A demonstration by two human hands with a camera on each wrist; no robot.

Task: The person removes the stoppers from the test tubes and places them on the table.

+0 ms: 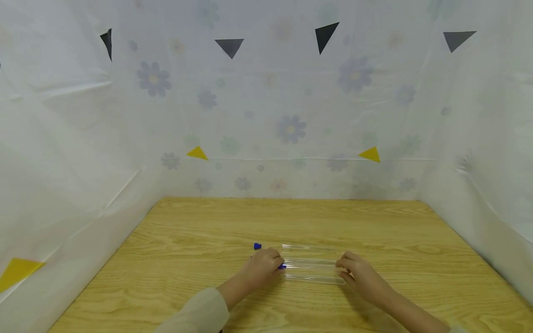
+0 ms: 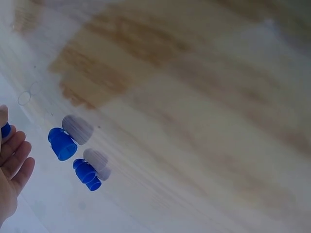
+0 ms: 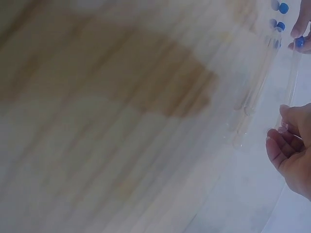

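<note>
My left hand (image 1: 261,268) pinches a blue stopper (image 1: 282,266) at the left end of a clear test tube (image 3: 292,77). At the tube's other end, the thumb and fingers of my right hand (image 1: 362,277) grip the glass. In the right wrist view, the held tube spans between both hands, with the blue stopper at the left hand's fingertips. The left wrist view shows only the edge of the left hand (image 2: 12,170) and a bit of blue between its fingers.
More clear tubes (image 3: 265,63) lie side by side on the wood-grain table (image 1: 200,222). Several loose blue stoppers (image 2: 62,144) lie by the left hand. White flowered sheeting (image 1: 266,92) encloses the table's back and sides.
</note>
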